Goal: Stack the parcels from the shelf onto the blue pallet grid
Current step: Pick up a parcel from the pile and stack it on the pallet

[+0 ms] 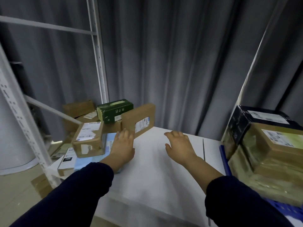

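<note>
Grey pleated curtain point(180, 63) spans the far side. White worktop point(155, 169) centre. White round column point(11, 136) far left.

Brown parcels point(277, 149) sit stacked on the blue pallet grid point(225, 159)

Long plain sleeves point(85, 185), seemingly dark navy

Dim, cool light; edges bowed, parcels perhaps slightly motion-blurred
</note>
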